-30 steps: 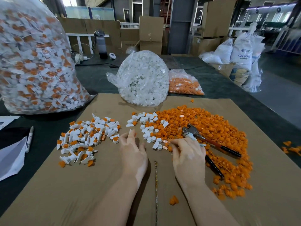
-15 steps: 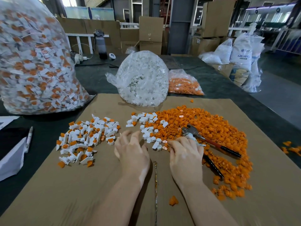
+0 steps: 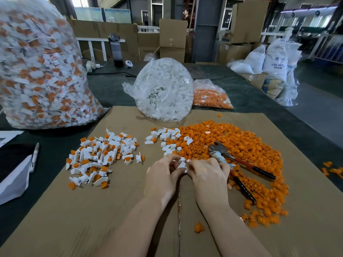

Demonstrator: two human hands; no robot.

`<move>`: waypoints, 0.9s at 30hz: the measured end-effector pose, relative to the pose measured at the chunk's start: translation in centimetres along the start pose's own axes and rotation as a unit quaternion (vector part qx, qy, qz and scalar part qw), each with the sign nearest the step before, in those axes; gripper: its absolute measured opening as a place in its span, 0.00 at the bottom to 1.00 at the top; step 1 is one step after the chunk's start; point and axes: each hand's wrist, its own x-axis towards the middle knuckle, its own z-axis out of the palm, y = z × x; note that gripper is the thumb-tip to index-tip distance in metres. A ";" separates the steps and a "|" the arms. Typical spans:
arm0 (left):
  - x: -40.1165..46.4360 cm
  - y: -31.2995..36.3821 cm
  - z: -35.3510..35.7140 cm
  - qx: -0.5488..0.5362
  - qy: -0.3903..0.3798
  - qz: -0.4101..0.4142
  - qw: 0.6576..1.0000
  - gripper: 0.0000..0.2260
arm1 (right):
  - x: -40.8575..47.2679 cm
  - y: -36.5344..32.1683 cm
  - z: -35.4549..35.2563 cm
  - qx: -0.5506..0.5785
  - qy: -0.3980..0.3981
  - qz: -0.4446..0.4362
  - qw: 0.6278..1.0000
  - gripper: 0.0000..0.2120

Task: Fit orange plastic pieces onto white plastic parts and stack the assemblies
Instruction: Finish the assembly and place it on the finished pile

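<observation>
Left hand [image 3: 163, 175]: fingers curled round a white part [image 3: 182, 165], holding it steady over the middle of the cardboard sheet [image 3: 92, 210].
Right hand [image 3: 207, 175]: fingertips pinched at the same part, likely pressing an orange piece in; the piece itself is too hidden to tell.
Orange pile [image 3: 241, 151]: spread toward the sheet's right edge, close to the right hand for quick picking.
Loose white parts [image 3: 167, 138]: just beyond the hands.
Finished pile [image 3: 100, 156]: heaped near the left edge, apart from raw stock.
Pliers [image 3: 233, 160]: lying on the orange pile.
</observation>
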 end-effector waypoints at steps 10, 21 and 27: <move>-0.4 0.2 -0.8 -0.041 -0.028 -0.021 0.999 0.06 | 0.0 0.5 -0.5 0.165 0.006 0.080 0.983 0.09; -0.6 0.1 -0.9 -0.061 -0.034 -0.025 0.997 0.05 | 0.0 0.4 -1.0 0.185 -0.028 0.040 0.982 0.10; -0.6 0.1 -1.0 -0.056 -0.048 -0.007 0.997 0.03 | -0.1 0.4 -1.1 0.204 -0.036 0.060 0.977 0.05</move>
